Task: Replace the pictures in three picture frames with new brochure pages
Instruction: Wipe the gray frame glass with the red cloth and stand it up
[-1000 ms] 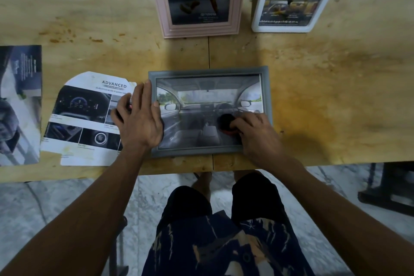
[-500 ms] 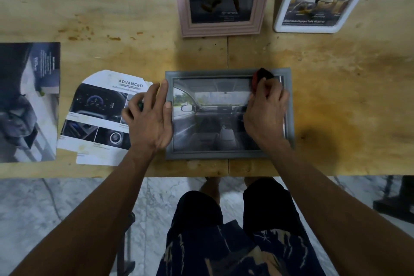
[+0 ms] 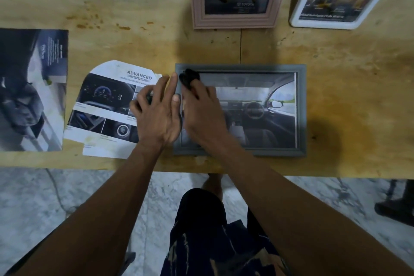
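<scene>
A worn wooden table (image 3: pixel 336 51) fills the upper half, pale marble floor below. At centre the grey frame (image 3: pixel 301 110) lies flat. The right hand (image 3: pixel 201 110) presses a black cloth (image 3: pixel 188 77) on its upper-left corner; the left hand (image 3: pixel 156 114), fingers straight, steadies its left edge. A cut page (image 3: pixel 107 101) and a brochure (image 3: pixel 29 87) lie left; pink frame (image 3: pixel 198 2) and white frame (image 3: pixel 302 6) stand above.

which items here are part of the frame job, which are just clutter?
Job:
grey frame, lying flat
pink frame and white frame, propped at the back
cut brochure page
dark brochure page
black cloth under right hand
left hand steadying the grey frame

Lying about:
dark object on floor
</scene>
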